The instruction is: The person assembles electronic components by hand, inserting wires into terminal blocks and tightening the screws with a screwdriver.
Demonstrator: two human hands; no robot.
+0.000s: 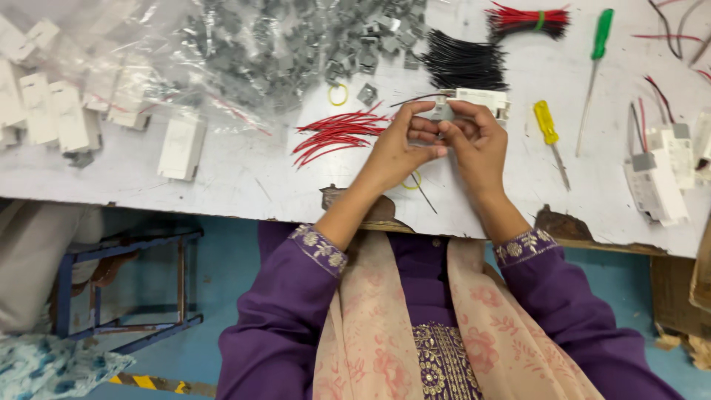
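Both of my hands meet over the white worktable (244, 174). My left hand (400, 144) and my right hand (478, 144) pinch a small grey metal clip (442, 111) against a white plastic module (481, 100) that lies just beyond my fingers. A thin dark wire runs left from the clip. A loose bunch of red wires (333, 133) lies just left of my left hand. A bundle of black wires (463, 63) sits behind the module.
A clear bag of grey metal clips (296, 44) and white modules (181, 144) fills the left. A yellow screwdriver (548, 126), a green screwdriver (600, 44), tied red wires (526, 18) and wired modules (655, 185) lie right. A blue stool (118, 281) stands below.
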